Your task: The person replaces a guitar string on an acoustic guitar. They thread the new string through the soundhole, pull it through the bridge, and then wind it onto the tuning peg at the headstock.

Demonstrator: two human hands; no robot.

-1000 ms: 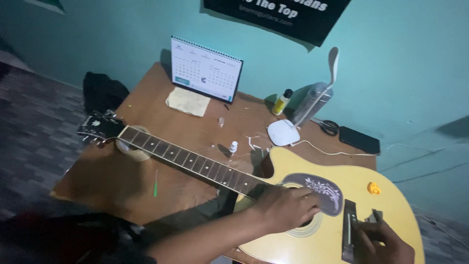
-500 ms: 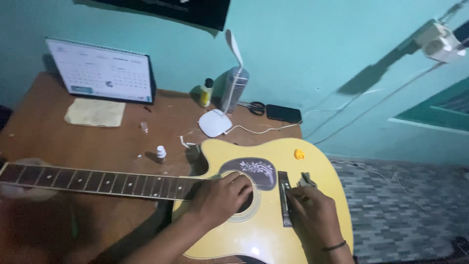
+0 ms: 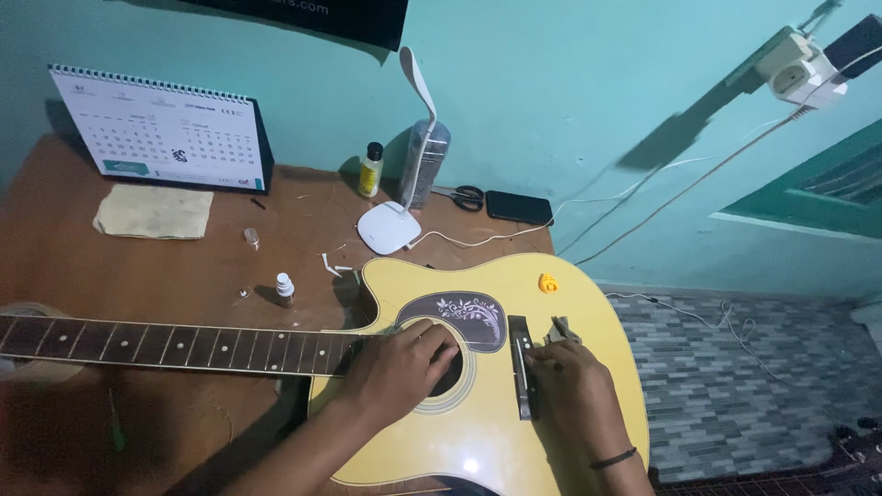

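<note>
Since the earlier frame my view is settling squarely over the guitar (image 3: 478, 432), and both hands are staying almost where they were. The guitar is lying flat on the counter (image 3: 184, 276), its neck pointing left. My left hand (image 3: 400, 363) is resting over the sound hole, its fingers curled loosely and pressing down. My right hand (image 3: 574, 390) is sitting beside the bridge (image 3: 522, 367), its fingers pinching a small grey tool (image 3: 560, 329). A yellow pick (image 3: 548, 283) is lying on the body, well apart. The work is staying at the bridge, I am judging.
</note>
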